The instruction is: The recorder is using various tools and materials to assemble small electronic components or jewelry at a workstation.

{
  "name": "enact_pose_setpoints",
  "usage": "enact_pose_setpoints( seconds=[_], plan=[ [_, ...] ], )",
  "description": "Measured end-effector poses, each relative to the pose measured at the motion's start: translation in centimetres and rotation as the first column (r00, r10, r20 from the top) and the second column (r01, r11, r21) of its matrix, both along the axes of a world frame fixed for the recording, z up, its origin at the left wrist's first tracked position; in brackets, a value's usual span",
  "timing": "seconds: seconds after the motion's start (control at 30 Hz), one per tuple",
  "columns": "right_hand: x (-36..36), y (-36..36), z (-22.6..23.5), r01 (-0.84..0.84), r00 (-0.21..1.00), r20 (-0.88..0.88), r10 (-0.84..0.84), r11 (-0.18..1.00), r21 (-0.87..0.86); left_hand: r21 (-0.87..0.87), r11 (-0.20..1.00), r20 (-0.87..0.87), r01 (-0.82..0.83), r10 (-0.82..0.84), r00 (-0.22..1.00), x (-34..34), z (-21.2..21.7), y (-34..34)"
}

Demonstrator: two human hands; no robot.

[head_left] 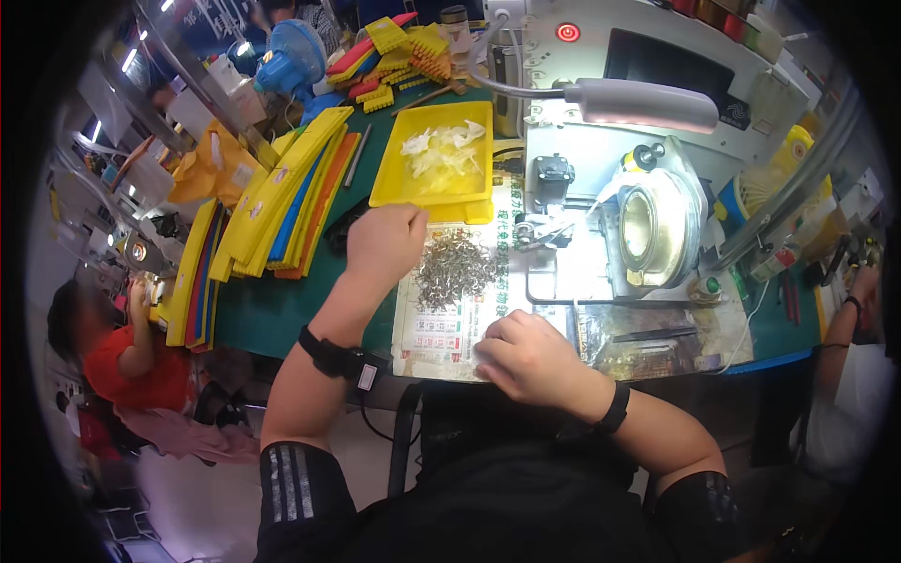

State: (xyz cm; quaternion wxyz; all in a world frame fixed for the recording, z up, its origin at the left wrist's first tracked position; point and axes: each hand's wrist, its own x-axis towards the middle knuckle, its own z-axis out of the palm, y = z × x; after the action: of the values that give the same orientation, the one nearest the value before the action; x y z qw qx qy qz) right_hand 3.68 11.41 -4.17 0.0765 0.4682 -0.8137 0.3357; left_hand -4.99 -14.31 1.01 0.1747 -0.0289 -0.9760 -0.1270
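Observation:
My left hand point(387, 246) is closed with its fingers curled, just below the near edge of a yellow plastic tray point(383, 188). Whatever it may hold is hidden. Beside it, a pile of small shiny metal pieces point(457, 269) lies on printed paper point(430, 361). Over the paper's near right part is my right hand point(533, 355), its fingers bent inward toward the thumb; I cannot make out anything in them. White and pale yellow scraps point(441, 155) lie inside the tray.
A grey machine point(554, 84) with a clear-wrapped round part point(648, 230) stands right of the paper, under a lamp point(648, 103). Yellow, blue and orange strips point(282, 202) are stacked at left, near a blue fan point(289, 61). Other people sit at both sides.

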Motion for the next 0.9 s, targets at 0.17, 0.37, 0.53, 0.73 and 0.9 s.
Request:
enact_pose_setpoints(
  seconds=[0.17,0.37,0.53,0.73,0.9],
  plan=[
    [-0.3,0.4,-0.4,-0.004,1.000,0.028,0.004,1.000,-0.013,0.096,0.988,-0.247,0.122,-0.095,0.964,-4.2,5.8,-0.9],
    [-0.2,0.1,-0.6,-0.016,0.999,0.047,0.018,0.999,-0.039,-0.128,0.990,-0.185,0.057,-0.081,0.979,-12.2,2.8,-6.0],
    [-0.2,0.3,-0.5,-0.006,0.998,0.062,0.009,0.999,-0.052,0.111,0.993,0.115,0.032,-0.045,0.992,-8.9,3.9,-4.6],
    [-0.4,0.2,-0.5,-0.001,0.998,0.057,0.004,0.999,-0.047,0.112,0.970,-0.294,0.217,-0.176,0.940,-4.9,2.3,-3.9],
    [-0.2,0.1,-0.5,0.002,0.999,0.049,0.000,0.998,-0.055,0.009,0.919,-0.262,0.394,-0.378,0.888,-2.8,1.6,-1.1]
  ],
)
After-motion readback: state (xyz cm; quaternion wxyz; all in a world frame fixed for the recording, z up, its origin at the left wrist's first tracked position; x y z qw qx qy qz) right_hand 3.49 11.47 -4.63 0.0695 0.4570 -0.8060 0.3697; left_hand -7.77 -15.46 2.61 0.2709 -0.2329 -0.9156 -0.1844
